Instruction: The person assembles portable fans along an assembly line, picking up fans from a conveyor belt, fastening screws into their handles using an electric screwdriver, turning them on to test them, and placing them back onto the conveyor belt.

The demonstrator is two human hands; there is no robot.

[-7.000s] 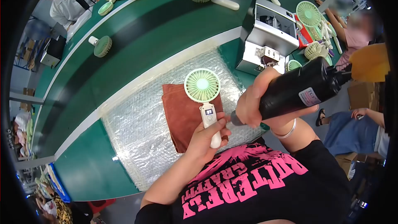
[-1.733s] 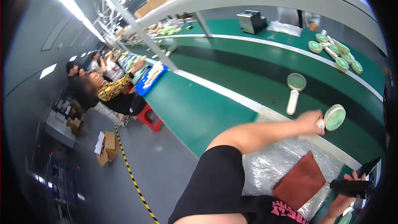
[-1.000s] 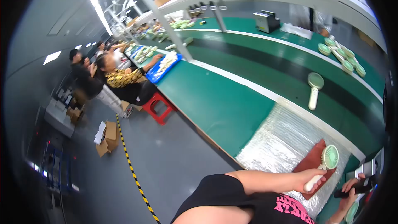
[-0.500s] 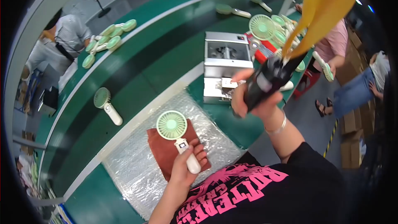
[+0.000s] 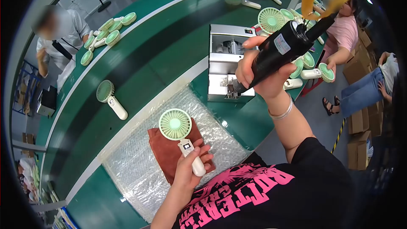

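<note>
My left hand (image 5: 189,167) grips the white handle of a small green handheld fan (image 5: 175,124), which lies face up on a brown cloth (image 5: 167,152) over bubble wrap (image 5: 140,165). My right hand (image 5: 259,76) holds a black electric screwdriver (image 5: 280,48) raised above the bench, its tip pointing down and left near a grey metal machine (image 5: 227,65). The screwdriver is well apart from the fan. A yellow cord runs up from the tool's top.
A green conveyor belt (image 5: 144,51) carries another fan (image 5: 109,97) and more further along. Several fans are piled at the right of the machine (image 5: 292,21) and at the far side by a person in grey (image 5: 63,34). Two people sit at the right.
My view has swung from the aisle back down to the bench. The left hand took a fan from the belt and laid it on the cloth. The right hand raised the screwdriver.
</note>
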